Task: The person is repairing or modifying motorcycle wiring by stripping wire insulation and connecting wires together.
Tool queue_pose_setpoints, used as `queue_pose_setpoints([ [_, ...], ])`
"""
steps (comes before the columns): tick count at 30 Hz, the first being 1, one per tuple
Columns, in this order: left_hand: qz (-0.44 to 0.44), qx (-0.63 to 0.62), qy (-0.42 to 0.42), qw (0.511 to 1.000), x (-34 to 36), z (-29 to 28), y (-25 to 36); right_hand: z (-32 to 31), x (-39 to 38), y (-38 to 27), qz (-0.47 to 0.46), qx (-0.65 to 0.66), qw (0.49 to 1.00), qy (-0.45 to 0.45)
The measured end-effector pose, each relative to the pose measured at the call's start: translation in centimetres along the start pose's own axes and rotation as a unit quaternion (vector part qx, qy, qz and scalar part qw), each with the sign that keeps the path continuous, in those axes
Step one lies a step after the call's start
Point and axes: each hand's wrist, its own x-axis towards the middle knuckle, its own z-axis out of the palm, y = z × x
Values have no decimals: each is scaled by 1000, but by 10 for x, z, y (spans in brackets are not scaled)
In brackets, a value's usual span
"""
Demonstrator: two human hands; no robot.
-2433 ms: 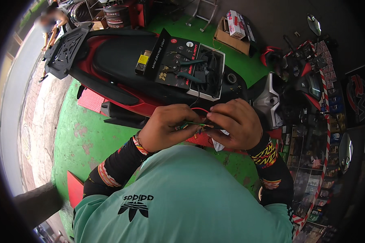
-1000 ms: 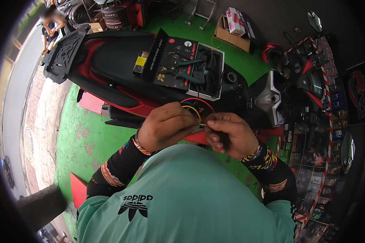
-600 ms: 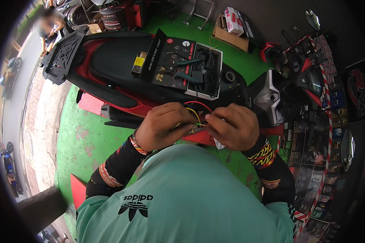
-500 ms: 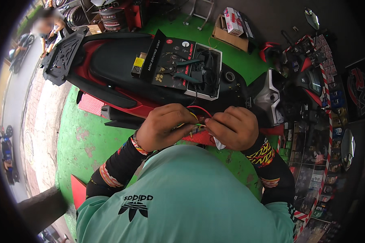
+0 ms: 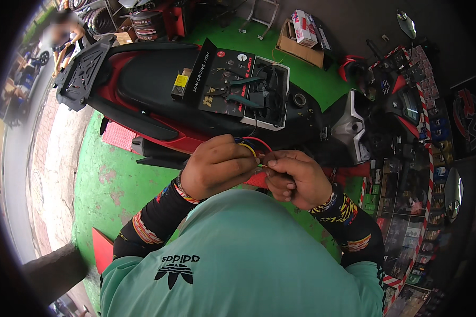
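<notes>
In front of my chest, my left hand (image 5: 217, 166) is pinched round several thin wires, a yellow wire (image 5: 252, 150) among them. My right hand (image 5: 296, 177) pinches a short green wire (image 5: 261, 165) close beside it, other fingers curled. A red wire (image 5: 263, 142) arches behind both hands. Beyond them, on the black seat (image 5: 148, 79) of a red-and-black scooter, lies an opened product box (image 5: 272, 119) with black cables inside, green-handled pliers (image 5: 247, 99) on its flap, and a small box with a yellow label (image 5: 181, 80) beside it.
A person (image 5: 66, 39) sits at the upper left by the pavement (image 5: 53, 158) and road, where motorbikes pass. Cardboard boxes (image 5: 299, 50) lie on the green floor (image 5: 111, 185) behind the scooter. Glass display cases (image 5: 407, 222) line the right. A dark post (image 5: 47, 264) is at the lower left.
My right hand has rotated and dropped slightly, its lower fingers curling below the pinch. My left hand stays closed on the wires. On the road, motorbikes have moved along.
</notes>
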Motion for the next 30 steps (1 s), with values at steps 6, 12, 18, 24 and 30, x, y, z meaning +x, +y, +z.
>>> queue_pose_setpoints([
  [6,145,81,12,986,-6,-3,-13,5,0,11,33,82,996,-7],
  [12,54,29,10,998,-6,-4,-12,-3,4,14,-130,-188,969,98],
  [18,-131,-86,-6,988,-7,-4,0,-16,11,8,-569,-648,482,152],
  [24,-267,-203,-108,936,7,-13,6,-27,10,-10,-563,-731,382,53],
  [30,-251,-217,-172,928,9,-21,1,-15,9,-10,-507,-704,496,34],
])
